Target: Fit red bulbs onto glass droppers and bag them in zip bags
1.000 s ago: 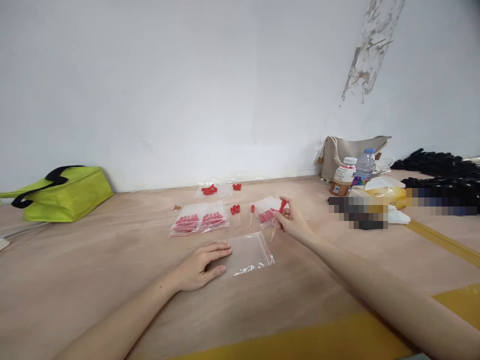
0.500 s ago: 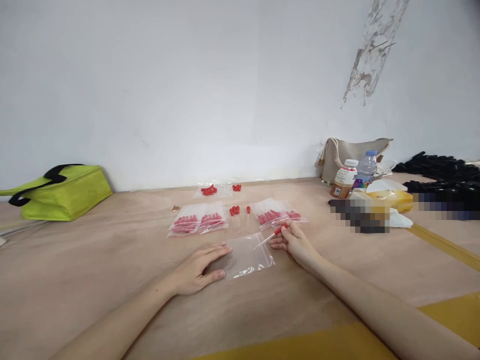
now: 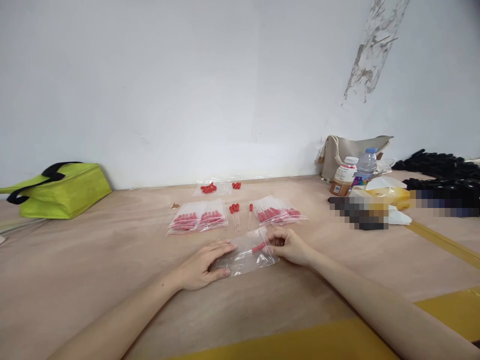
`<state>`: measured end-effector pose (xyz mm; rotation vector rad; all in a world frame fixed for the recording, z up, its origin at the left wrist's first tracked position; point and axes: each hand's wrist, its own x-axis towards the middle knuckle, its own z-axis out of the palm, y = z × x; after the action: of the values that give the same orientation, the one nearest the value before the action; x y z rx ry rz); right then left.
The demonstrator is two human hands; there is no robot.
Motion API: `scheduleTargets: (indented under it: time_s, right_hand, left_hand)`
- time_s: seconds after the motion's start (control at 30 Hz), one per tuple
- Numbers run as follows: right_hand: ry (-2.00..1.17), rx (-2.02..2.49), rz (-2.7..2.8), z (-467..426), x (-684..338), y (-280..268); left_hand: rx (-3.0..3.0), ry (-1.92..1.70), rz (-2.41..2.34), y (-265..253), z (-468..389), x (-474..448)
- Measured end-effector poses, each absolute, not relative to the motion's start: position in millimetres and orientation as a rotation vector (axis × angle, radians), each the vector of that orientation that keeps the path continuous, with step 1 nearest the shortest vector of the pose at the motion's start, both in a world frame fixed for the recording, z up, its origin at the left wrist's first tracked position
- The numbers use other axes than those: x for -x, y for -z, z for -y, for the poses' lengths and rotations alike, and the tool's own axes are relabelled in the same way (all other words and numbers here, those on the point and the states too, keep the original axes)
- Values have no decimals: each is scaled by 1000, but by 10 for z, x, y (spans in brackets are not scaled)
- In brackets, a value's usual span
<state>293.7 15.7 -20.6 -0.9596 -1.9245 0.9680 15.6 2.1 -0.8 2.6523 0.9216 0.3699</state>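
Note:
A clear zip bag lies flat in front of me on the covered table. Inside it is a dropper with a red rubber bulb and a clear tube pointing left. My left hand rests on the bag's left end, fingers stretched out and thumb apart. At the bag's right-hand mouth, my right hand has its fingers pinched at the bulb end of the dropper. Just beyond the bag lie several loose droppers close together and a single dropper to their right.
Filled bags of red-bulbed droppers lie left and right of the loose ones. Farther back are red bulbs on a clear bag. A lime-green bag stands left; a bottle and beige bag stand right.
My right hand has moved left and slid the dropper from above the bag into its mouth. The bag's right end has lifted and crumpled. My left hand has shifted slightly right.

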Motion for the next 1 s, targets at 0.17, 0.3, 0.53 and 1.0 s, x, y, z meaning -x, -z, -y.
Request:
scheduleTargets:
  time_s: [0.17,0.3,0.53,1.0]
  right_hand:
    - [-652,985,2209,-168,-2940,154]
    - [-701,1160,2157,-245,-3051,-7]
    - [-330,1664,1945,-814,-2750,-226]
    - [-580,1730,1687,-1432,-2211,-138]
  left_hand:
    - [-2640,-378,-928,-9,10,-161]
    - [-2627,-396,-896,-11,15,-160]
    - [-2620,-336,-908,7,4,-149]
    - [-2728,-303,-924,-11,15,-144]
